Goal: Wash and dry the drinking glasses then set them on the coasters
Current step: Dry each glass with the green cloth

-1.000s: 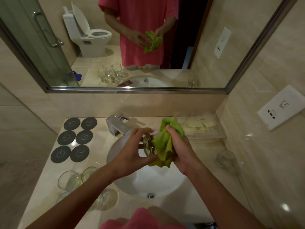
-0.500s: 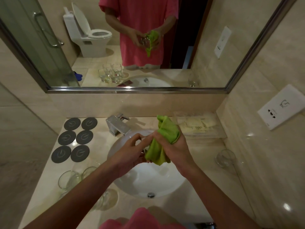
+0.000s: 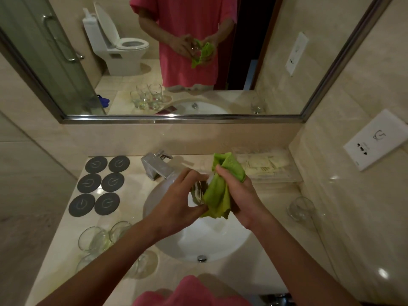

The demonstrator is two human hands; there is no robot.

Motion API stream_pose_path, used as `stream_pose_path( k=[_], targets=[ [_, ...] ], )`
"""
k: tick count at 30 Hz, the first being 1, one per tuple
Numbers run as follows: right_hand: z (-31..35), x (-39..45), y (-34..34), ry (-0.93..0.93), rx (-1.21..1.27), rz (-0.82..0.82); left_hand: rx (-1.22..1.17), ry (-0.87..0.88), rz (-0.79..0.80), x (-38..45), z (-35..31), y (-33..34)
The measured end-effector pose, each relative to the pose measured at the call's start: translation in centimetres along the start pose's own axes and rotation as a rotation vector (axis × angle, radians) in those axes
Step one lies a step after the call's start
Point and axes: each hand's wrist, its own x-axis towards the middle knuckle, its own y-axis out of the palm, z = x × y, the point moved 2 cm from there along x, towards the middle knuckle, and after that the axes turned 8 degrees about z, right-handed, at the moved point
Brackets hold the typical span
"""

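A clear glass (image 3: 198,192) is held on its side over the white sink, with a green cloth (image 3: 220,191) pressed against it. More glasses (image 3: 103,239) wait at the near left. One glass (image 3: 302,208) stands right. Six round grey coasters (image 3: 102,184) lie bare.

Six coasters (image 3: 99,185) are lying bare at the surface's (image 3: 136,191) back left, reachable from above. Clustered glasses (image 3: 103,239) are crowding the front left beside the sink (image 3: 220,244); the faucet (image 3: 157,165) is standing behind the basin, and a lone glass (image 3: 302,208) is sitting right.
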Motion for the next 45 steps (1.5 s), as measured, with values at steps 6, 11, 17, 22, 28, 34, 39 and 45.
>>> stream_pose_path(
  k=[6,11,17,22,28,34,39,45],
  targets=[
    [-0.7,0.0,-1.0,0.089,0.06,-0.034,-0.048,-0.13,0.093,0.6,1.0,-0.6],
    [-0.5,-0.1,-1.6,0.053,0.05,-0.067,-0.141,-0.184,0.132,0.3,1.4,-1.4],
    [0.8,0.1,-2.1,0.007,-0.087,-0.084,-0.27,-0.24,0.114,-0.8,2.0,0.2],
    [3.0,-1.0,-1.6,-0.182,-0.514,-0.067,-0.216,-0.254,-0.009,-1.3,1.9,0.7],
    [4.1,-1.2,-0.3,-0.215,-1.054,0.196,-0.167,-0.244,-0.187,-0.7,1.2,0.3],
    [5.1,-0.8,0.0,-0.233,-1.111,0.097,0.069,-0.144,-0.149,-0.8,1.3,0.3],
    [5.2,-0.5,1.6,-0.37,-1.274,0.023,0.151,-0.125,-0.132,-0.6,0.9,0.2],
    [4.3,-1.1,2.2,-0.457,-1.256,0.003,0.305,-0.059,-0.115,-0.1,0.2,-1.3]
  ],
)
